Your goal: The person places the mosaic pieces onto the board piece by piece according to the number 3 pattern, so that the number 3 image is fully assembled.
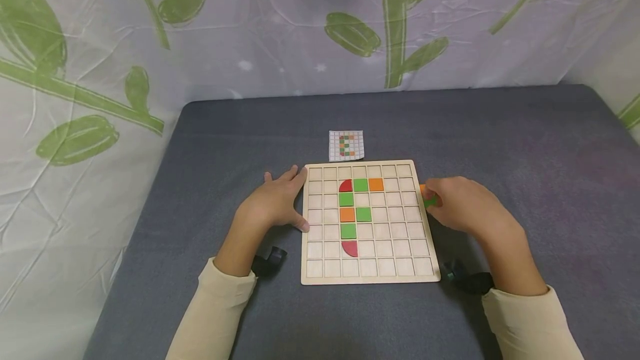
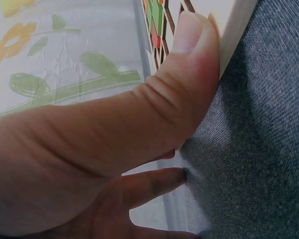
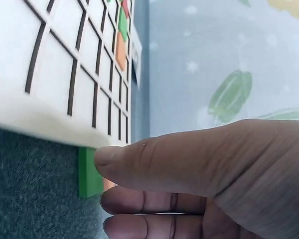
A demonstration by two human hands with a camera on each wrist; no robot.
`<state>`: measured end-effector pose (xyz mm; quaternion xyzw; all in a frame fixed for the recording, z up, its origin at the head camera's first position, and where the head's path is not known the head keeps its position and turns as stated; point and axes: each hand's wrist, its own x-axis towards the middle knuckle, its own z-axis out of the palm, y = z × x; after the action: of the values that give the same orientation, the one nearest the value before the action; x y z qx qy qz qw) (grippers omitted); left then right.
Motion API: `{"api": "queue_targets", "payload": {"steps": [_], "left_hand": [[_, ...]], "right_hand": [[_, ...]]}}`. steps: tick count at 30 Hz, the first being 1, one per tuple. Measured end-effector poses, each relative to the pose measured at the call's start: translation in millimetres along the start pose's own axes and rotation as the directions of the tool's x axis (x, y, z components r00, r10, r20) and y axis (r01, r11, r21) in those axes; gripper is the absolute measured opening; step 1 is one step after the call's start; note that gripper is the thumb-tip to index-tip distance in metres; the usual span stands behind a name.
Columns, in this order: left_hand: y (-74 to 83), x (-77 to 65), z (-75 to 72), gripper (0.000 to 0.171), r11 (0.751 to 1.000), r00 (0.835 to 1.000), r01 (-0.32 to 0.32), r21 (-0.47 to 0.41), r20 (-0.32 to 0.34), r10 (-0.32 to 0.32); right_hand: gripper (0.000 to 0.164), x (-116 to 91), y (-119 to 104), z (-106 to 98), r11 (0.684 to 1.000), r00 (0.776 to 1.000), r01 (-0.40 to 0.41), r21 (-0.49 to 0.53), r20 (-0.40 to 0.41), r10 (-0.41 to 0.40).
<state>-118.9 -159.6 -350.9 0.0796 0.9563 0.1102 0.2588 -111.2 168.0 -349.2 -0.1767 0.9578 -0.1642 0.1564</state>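
Observation:
A wooden grid board [image 1: 397, 249] lies on the table, with red, green and orange tiles set in some of its squares. My left hand [image 1: 275, 200] rests at its left edge, fingers spread and thumb [image 2: 192, 55] on the rim. Just beyond the right edge, my right hand [image 1: 462, 204] pinches a green tile [image 3: 89, 172] between thumb and fingers. An orange tile [image 1: 423, 189] shows beside it, partly hidden by the fingers; whether the hand touches it I cannot tell. The right index fingertip is hidden in the right wrist view.
A small printed card [image 1: 346, 146] with a coloured grid pattern lies just past the board's far edge. Dark grey cloth [image 1: 240, 143] covers the table. Behind it hangs a pale curtain [image 1: 280, 32] with green leaf prints. Black wrist devices [image 1: 270, 261] sit near both wrists.

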Motion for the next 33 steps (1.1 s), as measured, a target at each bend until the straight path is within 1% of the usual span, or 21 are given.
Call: {"api": "queue_targets", "payload": {"steps": [6, 12, 16, 18, 23, 26, 33], "left_hand": [[-1.9, 0.5, 0.6, 0.121, 1.0, 1.0, -0.016, -0.004, -0.005, 0.016], [-1.5, -0.3, 0.3, 0.121, 1.0, 1.0, -0.005, -0.009, -0.003, 0.005], [-0.8, -0.6, -0.3, 0.12, 1.0, 1.0, -0.003, -0.008, 0.001, 0.003], [-0.3, -0.8, -0.6, 0.12, 1.0, 1.0, -0.001, -0.006, 0.002, 0.001], [1.3, -1.9, -1.5, 0.121, 1.0, 1.0, 0.006, -0.002, 0.004, -0.006], [1.7, -2.6, -1.9, 0.12, 1.0, 1.0, 0.008, -0.006, 0.007, -0.008], [2.7, -4.0, -2.8, 0.121, 1.0, 1.0, 0.018, -0.009, 0.01, -0.018]], "right_hand": [[0.015, 1.4, 4.3, 1.2, 1.0, 1.0, -0.012, 0.027, 0.022, 0.012], [0.01, 2.7, 5.5, 2.4, 0.999, 0.999, -0.031, 0.031, 0.027, 0.031], [0.009, 3.9, 7.8, 3.2, 0.998, 0.998, -0.044, 0.04, 0.05, 0.042], [0.011, 4.7, 9.9, 3.3, 0.998, 0.997, -0.05, 0.049, 0.063, 0.046], [0.022, 4.6, 16.7, 1.9, 0.996, 0.996, -0.058, 0.061, 0.07, 0.053], [0.021, 4.6, 19.4, 0.6, 0.997, 0.996, -0.054, 0.061, 0.069, 0.05], [0.016, 5.1, 17.9, -1.0, 0.998, 0.997, -0.044, 0.044, 0.064, 0.041]]}}
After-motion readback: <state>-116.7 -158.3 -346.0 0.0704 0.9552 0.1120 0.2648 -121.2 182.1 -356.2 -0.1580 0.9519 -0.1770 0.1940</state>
